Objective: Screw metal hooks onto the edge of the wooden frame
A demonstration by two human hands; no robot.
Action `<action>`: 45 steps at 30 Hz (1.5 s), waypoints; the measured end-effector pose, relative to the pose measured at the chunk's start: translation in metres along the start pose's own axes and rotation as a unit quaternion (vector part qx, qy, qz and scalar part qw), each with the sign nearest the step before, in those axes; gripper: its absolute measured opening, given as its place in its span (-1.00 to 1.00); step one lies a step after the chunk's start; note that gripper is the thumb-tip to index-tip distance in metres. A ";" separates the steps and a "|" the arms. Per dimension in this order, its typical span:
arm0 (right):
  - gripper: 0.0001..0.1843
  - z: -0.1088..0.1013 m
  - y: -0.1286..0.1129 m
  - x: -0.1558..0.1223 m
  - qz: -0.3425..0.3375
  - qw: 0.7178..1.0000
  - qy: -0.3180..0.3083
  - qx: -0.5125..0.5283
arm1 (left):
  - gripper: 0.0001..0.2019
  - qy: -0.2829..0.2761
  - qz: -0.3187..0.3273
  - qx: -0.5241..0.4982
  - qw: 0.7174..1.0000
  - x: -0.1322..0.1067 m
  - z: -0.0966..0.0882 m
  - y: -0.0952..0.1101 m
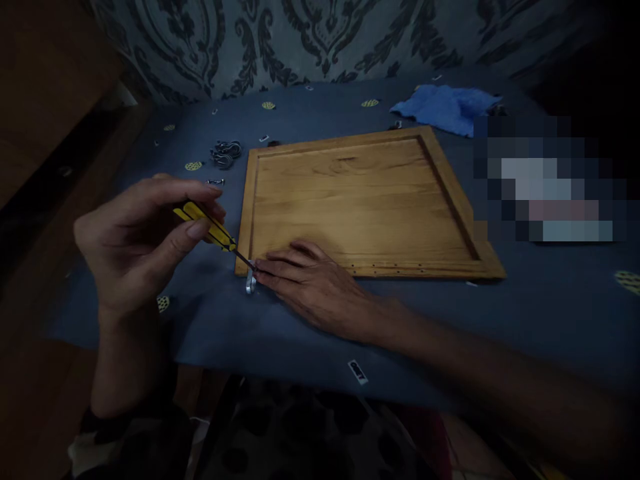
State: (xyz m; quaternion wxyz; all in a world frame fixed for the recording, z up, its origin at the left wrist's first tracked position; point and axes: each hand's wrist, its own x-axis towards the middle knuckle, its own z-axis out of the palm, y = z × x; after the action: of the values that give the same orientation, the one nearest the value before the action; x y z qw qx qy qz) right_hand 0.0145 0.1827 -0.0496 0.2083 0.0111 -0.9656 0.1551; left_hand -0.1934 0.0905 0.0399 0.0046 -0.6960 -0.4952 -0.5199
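My left hand (145, 240) is closed around the yellow handle of a screwdriver (213, 230), thumb and fingers pinching it. The screwdriver slants down to the right, its tip at a small silver metal piece (251, 283) on the near left corner of a wooden panel (345, 207). Whether the tip sits in a screw is too small to tell. My right hand (325, 290) lies on the panel's near edge with fingers stretched to the left. Its fingertips are beside the screwdriver tip and the metal piece, partly hiding that spot. Several small dark holes run along the near edge.
A dark blue cloth with printed patches (300, 347) covers the surface. Beyond the panel's left side lie a cluster of dark metal pieces (226, 154) and a small metal part (215, 181). A blue rag (445, 107) rests at the back right, near a pixelated area.
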 end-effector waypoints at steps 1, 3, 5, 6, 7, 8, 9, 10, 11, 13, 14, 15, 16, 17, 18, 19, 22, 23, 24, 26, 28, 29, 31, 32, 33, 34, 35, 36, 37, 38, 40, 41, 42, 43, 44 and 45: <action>-0.63 0.000 0.000 0.000 -0.001 1.000 0.001 -0.001 | -0.71 0.002 -0.003 0.001 1.000 0.000 0.000 0.000; -0.62 0.001 0.000 0.000 -0.004 1.000 0.001 -0.003 | -0.71 0.010 -0.002 0.002 1.000 0.000 0.000 0.000; -0.63 0.001 0.001 0.000 -0.008 1.000 0.003 -0.004 | -0.71 0.019 0.003 0.004 1.000 0.000 0.000 0.000; -0.63 0.001 0.001 0.000 -0.007 1.000 0.003 -0.005 | -0.71 0.022 0.005 0.006 1.000 0.001 0.000 -0.001; -0.63 0.001 0.001 0.000 -0.006 1.000 0.003 -0.005 | -0.70 0.023 0.005 0.009 1.000 0.001 0.000 -0.001; -0.63 0.001 0.001 0.000 -0.004 1.000 0.002 -0.005 | -0.70 0.023 0.003 0.012 1.000 0.001 -0.001 -0.001; -0.63 0.001 0.001 0.000 -0.003 1.000 0.003 -0.006 | -0.70 0.024 0.003 0.013 1.000 0.001 -0.001 -0.002; -0.63 0.001 0.001 -0.001 -0.004 1.000 0.003 -0.006 | -0.69 0.022 0.004 0.013 1.000 0.001 -0.001 -0.002; -0.63 0.001 0.000 -0.001 -0.004 1.000 0.004 -0.005 | -0.69 0.022 0.005 0.012 1.000 0.001 -0.001 -0.002; -0.62 0.001 0.000 -0.001 -0.007 1.000 0.006 -0.004 | -0.69 0.019 0.006 0.009 1.000 0.001 0.000 -0.002; -0.63 0.001 0.000 -0.001 -0.007 1.000 0.005 -0.003 | -0.69 0.018 0.006 0.007 1.000 0.001 0.000 -0.002; -0.63 0.001 0.000 -0.001 -0.006 1.000 0.003 -0.001 | -0.68 0.014 0.004 0.005 1.000 0.000 0.000 -0.001; -0.63 0.001 0.000 -0.001 -0.004 1.000 0.000 -0.001 | -0.67 0.011 -0.001 0.003 1.000 0.000 0.000 0.000; -0.63 0.001 0.000 -0.001 -0.002 1.000 -0.001 -0.001 | -0.67 0.007 -0.006 0.000 1.000 0.000 0.000 0.000; -0.63 0.001 0.000 -0.001 0.000 1.000 -0.003 -0.001 | -0.67 0.005 -0.010 -0.002 1.000 0.000 0.001 0.001; -0.63 0.001 0.000 -0.001 0.001 1.000 -0.004 -0.001 | -0.68 0.006 -0.016 -0.004 1.000 0.000 0.001 0.001; -0.62 0.001 0.000 0.000 0.001 1.000 -0.003 0.000 | -0.69 0.008 -0.011 -0.001 1.000 0.000 0.001 0.001; -0.62 0.001 0.000 0.000 0.000 1.000 -0.003 -0.001 | -0.68 0.005 -0.003 0.004 1.000 0.000 0.000 0.000; -0.62 0.001 0.000 0.000 -0.002 1.000 -0.002 -0.001 | -0.67 0.003 0.005 0.011 1.000 0.000 0.000 0.000; -0.62 0.001 0.001 0.000 -0.004 1.000 -0.001 -0.002 | -0.66 -0.004 0.019 0.022 1.000 0.000 -0.001 -0.002; -0.62 0.002 0.001 0.000 -0.004 1.000 -0.003 -0.001 | -0.68 0.000 0.024 0.023 0.999 0.000 -0.003 -0.003; -0.62 0.002 0.002 0.000 -0.004 1.000 -0.003 0.000 | -0.68 -0.001 0.028 0.022 0.999 0.000 -0.003 -0.003; -0.62 0.003 0.002 -0.001 -0.004 1.000 -0.004 0.001 | -0.67 -0.002 0.038 0.029 0.999 0.000 -0.004 -0.004; -0.62 0.003 0.002 -0.001 -0.005 1.000 -0.003 0.001 | -0.66 -0.005 0.040 0.035 0.999 0.000 -0.004 -0.004; -0.62 0.003 0.002 -0.001 -0.006 1.000 -0.002 0.001 | -0.64 -0.009 0.041 0.040 0.998 0.000 -0.004 -0.003; -0.62 0.002 0.002 -0.001 -0.006 1.000 -0.002 0.001 | -0.62 -0.014 0.040 0.044 0.998 0.000 -0.004 -0.003; -0.62 0.002 0.002 -0.002 -0.005 1.000 -0.002 0.001 | -0.61 -0.017 0.036 0.044 0.998 0.000 -0.004 -0.003; -0.62 0.002 0.002 -0.002 -0.004 1.000 -0.003 0.000 | -0.61 -0.022 0.031 0.040 0.998 0.000 -0.004 -0.002; -0.62 0.002 0.002 -0.002 -0.004 1.000 -0.003 0.000 | -0.61 -0.025 0.028 0.034 0.999 0.000 -0.004 -0.002; -0.62 0.002 0.002 -0.002 -0.004 1.000 -0.003 0.000 | -0.62 -0.025 0.026 0.029 0.999 0.000 -0.005 -0.001; -0.62 0.002 0.002 -0.002 -0.006 1.000 0.000 -0.001 | -0.66 -0.022 0.022 0.021 0.999 -0.001 -0.006 -0.001; -0.62 0.002 0.002 -0.002 -0.008 1.000 0.003 -0.001 | -0.67 -0.022 0.018 0.017 0.999 -0.002 -0.006 0.000; -0.62 0.002 0.002 -0.002 -0.010 1.000 0.005 -0.001 | -0.68 -0.023 0.013 0.012 1.000 -0.002 -0.007 0.000; -0.62 0.002 0.002 -0.002 -0.011 1.000 0.006 -0.002 | -0.69 -0.028 0.007 0.008 1.000 -0.003 -0.007 0.001; -0.62 0.002 0.002 -0.002 -0.012 1.000 0.004 -0.002 | -0.69 -0.034 0.003 0.003 0.999 -0.003 -0.007 0.002; -0.62 0.002 0.002 -0.002 -0.011 1.000 0.002 -0.002 | -0.68 -0.037 0.000 -0.003 0.999 -0.003 -0.007 0.002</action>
State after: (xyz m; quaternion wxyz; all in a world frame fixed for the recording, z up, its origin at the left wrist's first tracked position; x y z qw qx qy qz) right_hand 0.0150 0.1837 -0.0526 0.2119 0.0205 -0.9653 0.1510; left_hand -0.1967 0.0839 0.0420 -0.0163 -0.7146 -0.4937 -0.4954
